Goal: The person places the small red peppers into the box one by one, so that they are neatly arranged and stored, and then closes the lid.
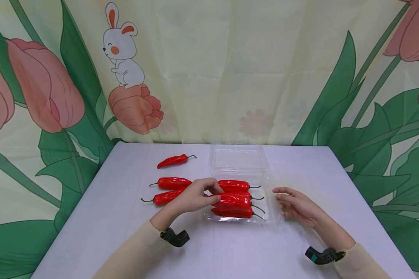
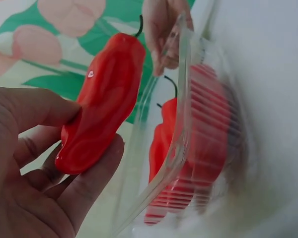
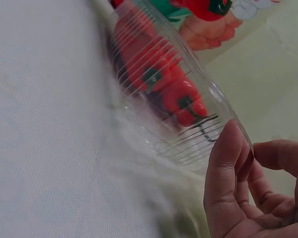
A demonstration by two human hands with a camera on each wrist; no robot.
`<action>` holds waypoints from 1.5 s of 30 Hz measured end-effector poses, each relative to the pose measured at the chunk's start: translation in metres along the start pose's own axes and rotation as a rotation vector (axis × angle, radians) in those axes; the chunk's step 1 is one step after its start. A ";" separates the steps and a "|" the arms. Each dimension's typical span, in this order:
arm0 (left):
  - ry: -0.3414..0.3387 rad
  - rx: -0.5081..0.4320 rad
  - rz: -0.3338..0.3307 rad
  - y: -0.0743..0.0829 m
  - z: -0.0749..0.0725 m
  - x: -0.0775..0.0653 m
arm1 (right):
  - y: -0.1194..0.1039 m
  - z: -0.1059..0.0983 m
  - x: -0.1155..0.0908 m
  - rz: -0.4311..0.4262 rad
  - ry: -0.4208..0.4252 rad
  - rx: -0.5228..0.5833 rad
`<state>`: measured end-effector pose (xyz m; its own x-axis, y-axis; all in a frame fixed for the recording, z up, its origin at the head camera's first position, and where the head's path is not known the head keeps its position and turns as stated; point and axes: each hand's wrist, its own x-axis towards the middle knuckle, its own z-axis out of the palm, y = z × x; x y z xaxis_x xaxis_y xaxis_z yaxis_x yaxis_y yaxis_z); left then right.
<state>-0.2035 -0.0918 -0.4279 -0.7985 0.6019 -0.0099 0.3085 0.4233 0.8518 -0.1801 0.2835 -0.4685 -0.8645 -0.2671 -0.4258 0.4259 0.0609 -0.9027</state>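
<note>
With my left hand (image 1: 196, 196) I'm pinching a pepper (image 2: 105, 99) just above the box (image 3: 188, 148), where more peppers (image 3: 181, 99) are lying; with my right hand (image 1: 298, 206) I'm pinching the rim (image 3: 219, 95), while three peppers (image 1: 172, 161) are lying outside

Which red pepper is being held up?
The pepper pinched in the left hand, over the clear box; the others lie in it or on the table.

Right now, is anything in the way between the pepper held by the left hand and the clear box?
Nothing visible stands between them: the left hand holds the pepper above the open box, and the lid lies folded back. The right hand is at the box's right edge. Other peppers already lie inside, though.
</note>
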 end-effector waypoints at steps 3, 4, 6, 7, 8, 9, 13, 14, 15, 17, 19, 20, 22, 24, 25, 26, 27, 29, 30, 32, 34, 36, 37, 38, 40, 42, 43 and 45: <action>0.027 0.023 0.018 0.002 0.006 0.002 | 0.000 0.000 0.000 -0.001 0.005 -0.003; 0.034 0.036 0.023 0.002 0.008 0.002 | 0.001 0.000 0.000 -0.001 0.006 -0.002; 0.051 0.059 0.033 0.002 0.012 0.004 | 0.001 0.000 0.000 -0.002 0.006 0.000; 0.058 0.068 0.038 0.003 0.014 0.004 | 0.001 0.000 0.000 -0.003 0.004 0.002; 0.066 0.075 0.043 0.003 0.016 0.004 | 0.001 0.000 0.000 -0.003 0.002 0.005; 0.072 0.083 0.049 0.003 0.018 0.005 | 0.001 0.000 -0.001 -0.003 0.001 0.007; 0.077 0.116 0.089 0.003 0.025 0.005 | 0.001 -0.001 -0.001 -0.002 -0.002 0.011; 0.077 0.126 0.099 0.002 0.026 0.006 | 0.001 -0.001 -0.001 -0.001 -0.002 0.012; 0.077 0.135 0.109 0.002 0.028 0.006 | 0.001 -0.001 -0.001 -0.001 -0.001 0.013; 0.076 0.147 0.123 0.002 0.030 0.006 | 0.000 -0.001 -0.001 -0.001 -0.003 0.014; 0.074 0.147 0.130 0.001 0.032 0.007 | 0.000 -0.001 -0.002 -0.002 -0.007 0.016; 0.071 0.146 0.132 0.000 0.033 0.007 | 0.000 -0.001 -0.002 -0.003 -0.009 0.017; 0.068 0.144 0.138 -0.002 0.034 0.007 | 0.000 -0.001 -0.002 -0.006 -0.013 0.016; 0.071 0.151 0.146 -0.003 0.035 0.007 | 0.000 -0.001 -0.002 -0.006 -0.013 0.014; 0.072 0.159 0.151 -0.003 0.036 0.007 | 0.001 -0.001 -0.002 -0.005 -0.012 0.013; 0.074 0.167 0.158 -0.003 0.036 0.007 | 0.001 -0.001 -0.002 -0.005 -0.011 0.011; 0.074 0.178 0.165 -0.003 0.037 0.007 | 0.001 -0.001 -0.001 -0.004 -0.010 0.011; 0.075 0.200 0.181 -0.004 0.037 0.007 | 0.002 -0.001 -0.001 -0.003 -0.009 0.011; 0.075 0.208 0.189 -0.004 0.038 0.007 | 0.002 -0.001 -0.001 -0.003 -0.009 0.012; 0.079 0.224 0.205 -0.005 0.038 0.006 | 0.002 -0.001 0.000 -0.002 -0.009 0.013; 0.082 0.241 0.225 -0.005 0.038 0.005 | 0.002 -0.002 0.000 0.000 -0.009 0.016; 0.079 0.258 0.244 -0.007 0.037 0.005 | 0.002 -0.002 0.000 -0.001 -0.009 0.014; 0.077 0.269 0.250 -0.007 0.037 0.005 | 0.002 -0.002 0.000 -0.002 -0.008 0.012; 0.074 0.279 0.255 -0.008 0.037 0.005 | 0.002 -0.002 0.000 -0.003 -0.008 0.011; 0.067 0.297 0.253 -0.009 0.036 0.005 | 0.002 -0.002 0.000 -0.005 -0.007 0.009; 0.063 0.324 0.238 -0.010 0.036 0.005 | 0.002 -0.002 0.000 -0.007 -0.005 0.006; 0.060 0.342 0.228 -0.010 0.035 0.005 | 0.002 -0.002 0.001 -0.008 -0.005 0.006; 0.049 0.376 0.210 -0.010 0.034 0.004 | 0.002 -0.002 0.001 -0.008 -0.005 0.005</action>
<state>-0.1925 -0.0703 -0.4549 -0.7191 0.6721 0.1766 0.6268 0.5175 0.5826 -0.1802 0.2850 -0.4711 -0.8663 -0.2723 -0.4187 0.4206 0.0545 -0.9056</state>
